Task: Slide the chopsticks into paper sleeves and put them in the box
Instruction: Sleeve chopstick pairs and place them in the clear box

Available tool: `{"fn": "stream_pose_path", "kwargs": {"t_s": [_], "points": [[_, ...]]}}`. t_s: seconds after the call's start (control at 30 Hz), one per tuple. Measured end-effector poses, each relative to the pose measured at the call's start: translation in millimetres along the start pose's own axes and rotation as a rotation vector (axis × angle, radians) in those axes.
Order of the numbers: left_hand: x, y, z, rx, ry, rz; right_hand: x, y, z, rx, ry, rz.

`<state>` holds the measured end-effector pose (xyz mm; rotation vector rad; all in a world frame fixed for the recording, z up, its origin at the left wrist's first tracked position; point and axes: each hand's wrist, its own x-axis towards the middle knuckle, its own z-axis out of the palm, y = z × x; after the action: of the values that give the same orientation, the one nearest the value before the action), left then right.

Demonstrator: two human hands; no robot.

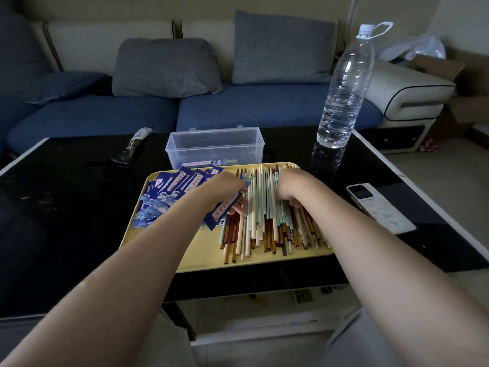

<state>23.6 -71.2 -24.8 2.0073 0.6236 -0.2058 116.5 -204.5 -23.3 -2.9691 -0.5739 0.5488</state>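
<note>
A yellow tray (185, 252) lies on the black table. Its right half carries a heap of chopsticks (262, 221) in green, cream and brown. A pile of blue paper sleeves (164, 194) covers its left half. My left hand (222, 189) holds one blue sleeve (225, 207) over the tray's middle, fingers curled round it. My right hand (291, 186) rests palm down on the chopstick heap, fingers curled into the sticks; which sticks it grips is hidden. Behind the tray stands a clear plastic box (214, 147) with a sleeved pair lying inside.
A tall water bottle (344, 88) stands at the table's back right. A white phone (378, 207) lies to the right of the tray. A dark wrapped packet (132, 149) lies at the back left. A blue sofa with grey cushions runs behind the table.
</note>
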Motion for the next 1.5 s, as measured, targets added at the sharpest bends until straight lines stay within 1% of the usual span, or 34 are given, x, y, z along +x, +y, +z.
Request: {"fn": "stream_pose_path", "kwargs": {"t_s": [0.13, 0.27, 0.33, 0.4, 0.53, 0.6, 0.67, 0.73, 0.8, 0.87, 1.03, 1.13, 1.23, 1.33, 1.37, 1.43, 1.47, 1.5], "points": [[3.1, 0.7, 2.7, 0.023, -0.005, -0.015, 1.7, -3.1, 1.4, 0.107, -0.047, 0.033], [3.0, 0.5, 1.0, 0.001, 0.024, 0.002, 2.4, -0.9, -3.8, 0.247, -0.007, -0.055], [4.2, -0.1, -0.4, -0.015, 0.05, 0.012, 4.0, 2.0, -7.8, 0.436, 0.066, -0.152], [4.8, 0.0, -1.8, -0.045, 0.066, 0.001, 2.3, 2.5, -13.4, 0.68, 0.131, -0.226], [2.1, 0.8, -6.1, -0.081, 0.061, -0.011, 1.4, -3.4, -23.7, 1.142, 0.083, -0.254], [-0.1, -0.8, -9.3, -0.088, 0.059, 0.007, 0.3, -5.2, -26.6, 1.206, 0.111, -0.314], [-2.5, -2.9, -13.2, -0.054, 0.073, 0.018, -1.1, -6.2, -27.5, 1.228, 0.187, -0.351], [-5.4, -3.4, -16.1, -0.033, 0.079, 0.012, -0.1, -7.8, -27.8, 1.298, 0.273, -0.311], [-8.4, -3.3, -19.7, -0.044, 0.068, 0.001, 2.3, -11.0, -27.9, 1.347, 0.317, -0.268], [-10.6, -3.6, -23.0, -0.034, 0.05, 0.012, 2.4, -14.2, -26.9, 1.369, 0.313, -0.244], [-13.2, -8.4, -29.3, 0.008, 0.06, 0.128, 3.9, -20.3, -25.0, 1.418, 0.276, -0.192], [-14.3, -9.9, -32.5, 0.023, 0.065, 0.15, 7.2, -21.7, -25.7, 1.494, 0.292, -0.146], [-14.6, -12.3, -34.1, 0.005, 0.067, 0.164, 8.6, -22.9, -25.4, 1.508, 0.317, -0.104], [-15.3, -12.8, -34.4, -0.035, 0.055, 0.176, 8.9, -22.5, -22.9, 1.491, 0.283, -0.14], [-15.2, -12.3, -34.5, -0.071, 0.046, 0.18, 7.6, -22.9, -21.5, 1.411, 0.235, -0.187], [-16.5, -10.2, -34.9, -0.126, 0.053, 0.174, 4.2, -25.1, -17.9, 1.062, 0.09, -0.255], [-17.0, -9.1, -35.1, -0.141, 0.066, 0.167, 1.2, -27.1, -16.3, 0.889, 0.012, -0.254], [-17.0, -8.2, -35.2, -0.145, 0.081, 0.159, 0.1, -29.3, -14.9, 0.793, -0.049, -0.239]]}}
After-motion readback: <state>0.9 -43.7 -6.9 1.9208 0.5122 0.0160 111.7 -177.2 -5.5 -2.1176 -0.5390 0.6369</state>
